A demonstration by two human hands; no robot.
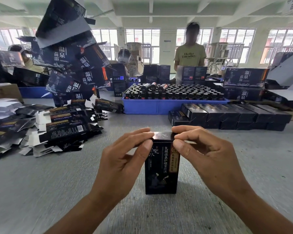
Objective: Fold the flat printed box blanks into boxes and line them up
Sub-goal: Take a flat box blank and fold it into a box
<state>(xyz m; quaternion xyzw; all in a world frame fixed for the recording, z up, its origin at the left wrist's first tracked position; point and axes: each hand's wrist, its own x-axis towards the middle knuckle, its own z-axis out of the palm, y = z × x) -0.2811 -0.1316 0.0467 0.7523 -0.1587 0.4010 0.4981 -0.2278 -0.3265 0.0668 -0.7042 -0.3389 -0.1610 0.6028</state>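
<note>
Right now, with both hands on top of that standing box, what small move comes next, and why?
Probably carry the box to the row of finished boxes. Its top looks shut under the left hand and right hand.

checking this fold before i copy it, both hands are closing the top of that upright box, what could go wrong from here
1. Both hands, left and right, pinch only the top flap of the tall black printed cardboard box; uneven pressure could crease the flap or tip the box.
2. The heap of flat black printed box blanks looks loosely piled beside the left hand and could slide into the work area.
</note>
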